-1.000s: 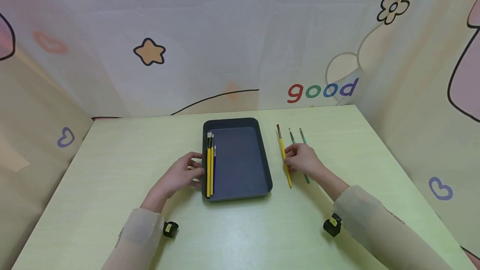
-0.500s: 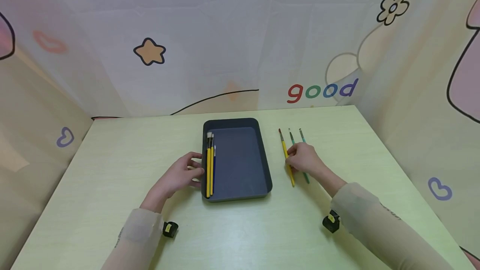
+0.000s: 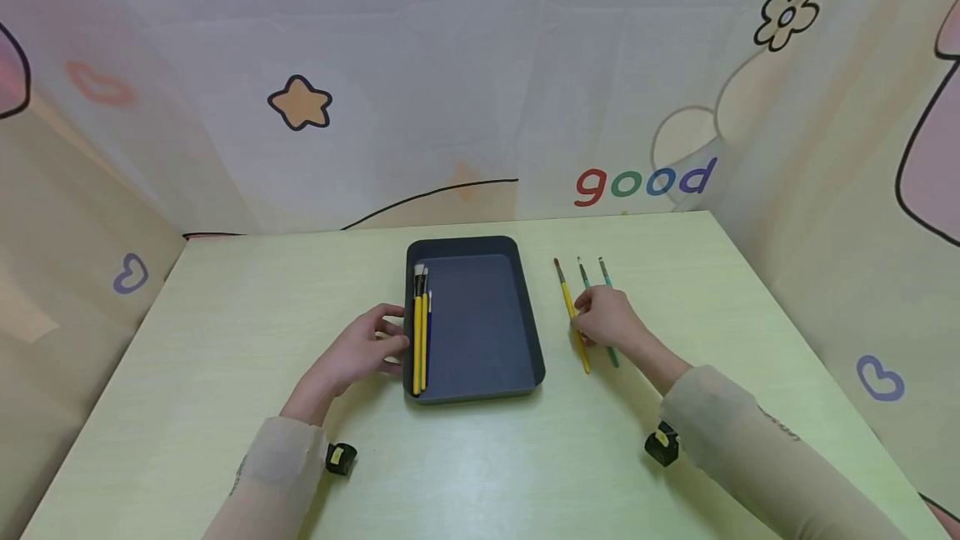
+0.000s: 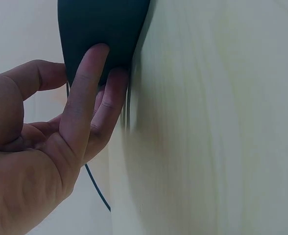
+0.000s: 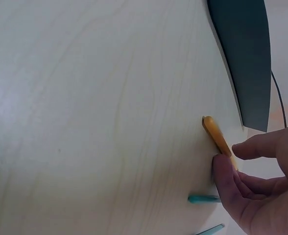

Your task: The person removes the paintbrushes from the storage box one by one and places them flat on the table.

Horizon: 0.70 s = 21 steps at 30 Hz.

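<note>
A dark grey rectangular tray (image 3: 487,323) lies on the table, holding two yellow paintbrushes (image 3: 417,340) and a thin blue paintbrush (image 3: 429,348) along its left side. With its fingers extended, my left hand (image 3: 371,344) touches the tray's outer left wall; the left wrist view has the fingertips flat against the tray wall (image 4: 105,29). To the right of the tray, my right hand (image 3: 607,317) pinches a yellow paintbrush (image 5: 215,133) with a reddish-brown tip between thumb and finger. Two green paintbrushes (image 3: 606,273) lie partly hidden under that hand.
The pale wooden table (image 3: 465,473) meets a printed curtain (image 3: 450,107) at its back and sides. Small black cameras (image 3: 341,458) hang at both wrists. In the right wrist view, a green brush end (image 5: 203,199) lies close to the right hand.
The right hand has shifted the yellow paintbrush slightly; its lower end moved a little right and its tip came nearer, tilting it more. The left hand and tray have stayed put.
</note>
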Tool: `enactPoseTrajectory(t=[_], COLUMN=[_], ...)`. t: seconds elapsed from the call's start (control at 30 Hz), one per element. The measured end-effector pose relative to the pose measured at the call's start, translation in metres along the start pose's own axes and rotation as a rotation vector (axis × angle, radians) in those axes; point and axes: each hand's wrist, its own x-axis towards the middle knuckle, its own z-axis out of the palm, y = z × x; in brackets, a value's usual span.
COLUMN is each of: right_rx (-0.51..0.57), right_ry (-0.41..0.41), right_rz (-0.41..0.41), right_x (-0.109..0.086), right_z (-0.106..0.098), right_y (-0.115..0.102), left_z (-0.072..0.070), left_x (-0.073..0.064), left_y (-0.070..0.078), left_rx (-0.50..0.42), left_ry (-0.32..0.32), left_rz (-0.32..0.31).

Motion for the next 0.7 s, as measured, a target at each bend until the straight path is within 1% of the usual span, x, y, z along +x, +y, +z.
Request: enactPoseTrajectory(t=[0.1, 0.27, 0.43, 0.57, 0.7], right_rx=[-0.017, -0.037, -0.053, -0.068, -0.073], right_ry=[0.007, 0.011, 0.014, 0.030, 0.058], right_rz=[-0.013, -0.032, -0.039, -0.051, -0.081], right_x=[-0.0014, -0.0021, -0.0019, -0.0008, 0.0002], right_z=[-0.0005, -0.0014, -0.0023, -0.0024, -0.0022], right_y=[-0.0005, 0.0001, -0.0006, -0.0015, -0.0034], left_z=[-0.0003, 0.0002, 0.0003, 0.0003, 0.0006], left_x=[-0.0004, -0.0009, -0.0005, -0.0011, -0.0032], left_y=[0.0003, 0.0010, 0.0004, 0.0012, 0.0032], left_rx=[0.003, -0.002, -0.004, -0.005, -0.013], left_ry=[-0.006, 0.002, -0.005, -0.012, -0.011], left_rz=[0.010, 0.004, 0.010, 0.018, 0.016])
